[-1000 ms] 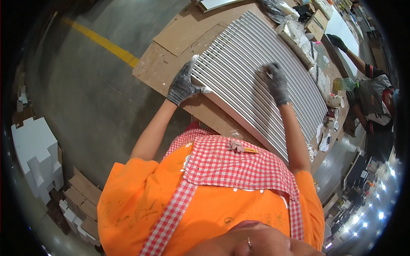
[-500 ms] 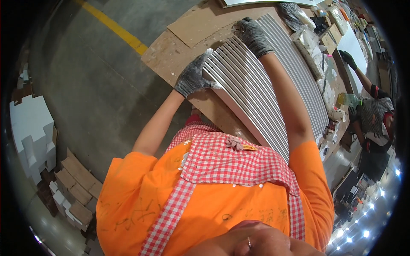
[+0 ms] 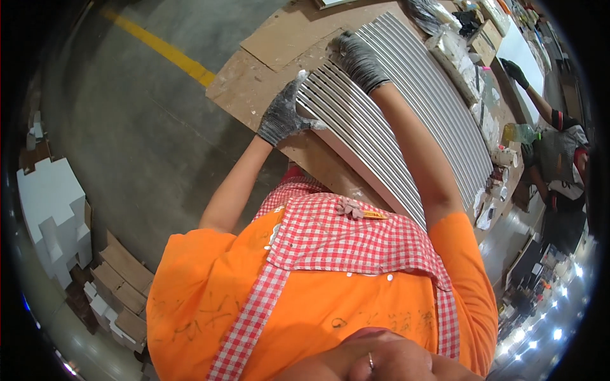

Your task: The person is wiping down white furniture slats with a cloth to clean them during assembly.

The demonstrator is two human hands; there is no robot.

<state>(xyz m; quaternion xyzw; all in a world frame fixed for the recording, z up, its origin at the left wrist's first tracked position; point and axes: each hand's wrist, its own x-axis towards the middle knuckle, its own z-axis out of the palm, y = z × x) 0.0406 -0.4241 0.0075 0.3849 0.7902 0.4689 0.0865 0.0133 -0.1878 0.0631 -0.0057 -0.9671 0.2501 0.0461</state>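
A block of long silver strips (image 3: 365,127) lies side by side on the worktable, with a pale near side. My left hand (image 3: 283,115), in a grey-black glove, has its thumb and fingers spread wide against the left ends of these strips. My right hand (image 3: 358,58), in a matching glove, reaches across the top. Its fingers are curled down at the far corner of the block, and their tips are partly hidden. Beyond my right forearm lies a second band of similar silver strips (image 3: 422,79), flat on the table.
Brown board (image 3: 279,47) covers the worktable's left end. Wrapped bundles (image 3: 454,63), a wooden block (image 3: 486,41) and a yellowish bottle (image 3: 520,133) line the far right. A co-worker's gloved hand (image 3: 515,73) rests at a white panel. White pieces (image 3: 54,197) are stacked on the floor left.
My right hand has slid slightly left along the far side of the block, toward the strip ends. My left hand stays at the ends with its fingers spread. The view has shifted slightly.
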